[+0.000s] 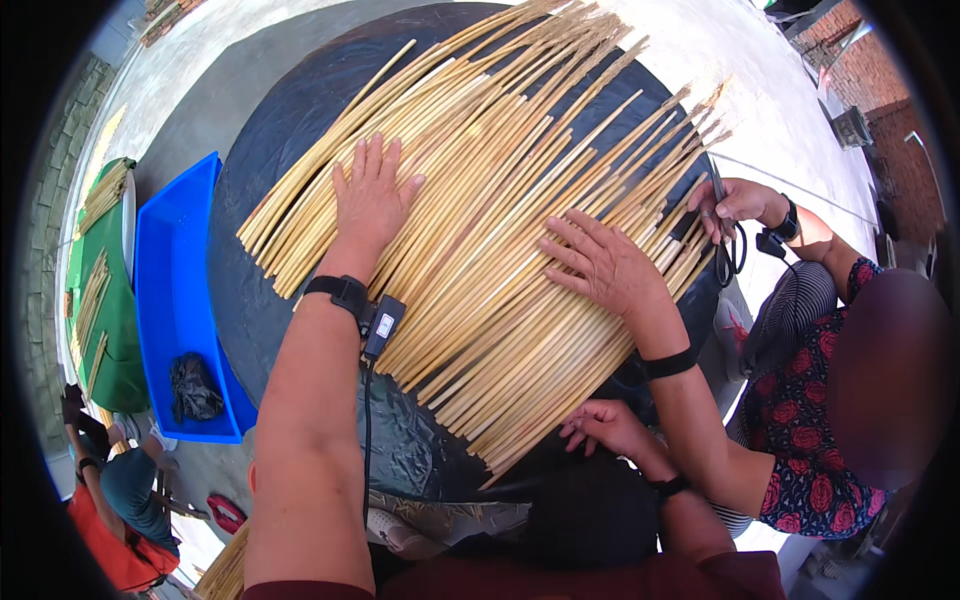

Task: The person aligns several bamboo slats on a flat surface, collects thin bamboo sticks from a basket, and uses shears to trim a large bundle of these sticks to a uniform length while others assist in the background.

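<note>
Head view: left hand [372, 200] open flat, fingers spread on pale stalks [490, 225] laid across round dark-covered table [275, 130]; right hand [610, 425] fingers bent near stalks' lower ends, can't tell if gripping; co-worker's flat hand [608, 268] on stalks, co-worker's other hand [738, 203] holding black scissors [722, 262].

Smooth stalks [480, 215], glossy plastic sheet [400, 450]

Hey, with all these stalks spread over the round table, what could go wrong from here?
Your left hand rests on loose-looking stalks, so a sideways push might roll them out of line on the round table. The co-worker's right hand holds scissors beside the stalks; a slip might nick one. The black cable passes near stalk ends and might snag them.
</note>
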`<action>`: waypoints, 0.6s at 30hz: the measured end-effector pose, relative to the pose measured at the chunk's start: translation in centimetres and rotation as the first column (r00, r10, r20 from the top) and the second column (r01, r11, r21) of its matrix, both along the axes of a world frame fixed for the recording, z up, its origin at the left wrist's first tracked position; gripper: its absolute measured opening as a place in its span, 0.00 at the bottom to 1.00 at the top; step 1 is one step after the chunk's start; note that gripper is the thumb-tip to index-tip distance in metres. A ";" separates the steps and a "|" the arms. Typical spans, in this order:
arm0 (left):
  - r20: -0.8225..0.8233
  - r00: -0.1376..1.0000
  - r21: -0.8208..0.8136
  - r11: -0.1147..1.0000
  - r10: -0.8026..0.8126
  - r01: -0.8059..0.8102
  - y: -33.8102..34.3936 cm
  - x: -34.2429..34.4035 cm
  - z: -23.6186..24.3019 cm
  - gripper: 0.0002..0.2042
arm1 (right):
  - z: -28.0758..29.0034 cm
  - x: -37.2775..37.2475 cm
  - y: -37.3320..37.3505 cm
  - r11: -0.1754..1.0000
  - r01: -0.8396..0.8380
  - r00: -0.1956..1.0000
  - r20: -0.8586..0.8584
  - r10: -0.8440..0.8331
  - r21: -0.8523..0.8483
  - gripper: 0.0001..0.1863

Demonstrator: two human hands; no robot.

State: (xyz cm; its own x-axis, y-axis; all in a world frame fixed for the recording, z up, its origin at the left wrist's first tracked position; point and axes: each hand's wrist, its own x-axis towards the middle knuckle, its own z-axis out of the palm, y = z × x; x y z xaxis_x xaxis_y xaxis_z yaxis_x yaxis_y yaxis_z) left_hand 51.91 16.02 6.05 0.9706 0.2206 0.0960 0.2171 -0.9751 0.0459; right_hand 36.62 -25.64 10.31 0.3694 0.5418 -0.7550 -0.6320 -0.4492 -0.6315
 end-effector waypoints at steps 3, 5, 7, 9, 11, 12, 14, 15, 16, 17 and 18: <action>-0.001 1.000 0.006 1.000 -0.017 0.017 -0.7 -1.3 1.2 0.33 | 0.1 0.0 0.2 1.000 -0.007 1.000 0.001 0.007 0.024 0.10; 0.116 0.987 -0.013 0.993 -0.112 0.114 -3.0 -3.1 2.3 0.35 | 1.0 -0.1 0.5 1.000 0.006 1.000 0.029 -0.006 -0.001 0.10; 0.063 0.964 -0.161 0.951 -0.257 0.264 -7.8 -6.9 3.9 0.37 | 0.9 -0.3 -0.3 1.000 0.007 0.996 0.089 -0.008 0.009 0.09; -0.036 0.925 -0.224 0.905 -0.378 0.362 -11.5 -12.1 4.3 0.40 | 0.5 -0.3 -0.3 1.000 0.017 0.986 0.166 -0.021 0.025 0.08; -0.048 0.909 -0.255 0.885 -0.414 0.390 -13.7 -15.4 4.8 0.41 | 2.0 -0.2 -0.5 0.991 0.130 0.870 0.475 -0.130 0.033 0.07; -0.097 0.894 -0.266 0.877 -0.437 0.399 -14.1 -16.3 4.7 0.42 | 2.4 -0.5 -0.6 0.984 0.173 0.762 0.628 -0.157 0.036 0.06; -0.068 0.899 -0.263 0.877 -0.432 0.402 -14.1 -16.4 4.3 0.41 | 3.3 0.1 -0.3 0.979 0.205 0.421 0.903 -0.081 -0.007 0.06; -0.055 0.906 -0.255 0.883 -0.420 0.394 -13.9 -16.6 4.0 0.41 | 2.8 0.2 -0.2 0.974 0.219 0.301 0.954 -0.014 -0.054 0.06; -0.056 0.907 -0.251 0.885 -0.417 0.391 -13.7 -16.8 4.0 0.41 | 2.5 0.2 -0.2 0.973 0.217 0.201 0.979 0.036 -0.080 0.08; -0.068 0.907 -0.237 0.889 -0.417 0.391 -13.4 -17.1 3.9 0.40 | 2.5 0.3 0.0 0.974 0.213 0.199 0.979 0.032 -0.075 0.08; -0.069 0.904 -0.230 0.888 -0.422 0.397 -13.3 -17.3 3.9 0.40 | 3.0 0.5 0.2 0.953 0.254 0.111 0.984 0.141 -0.165 0.11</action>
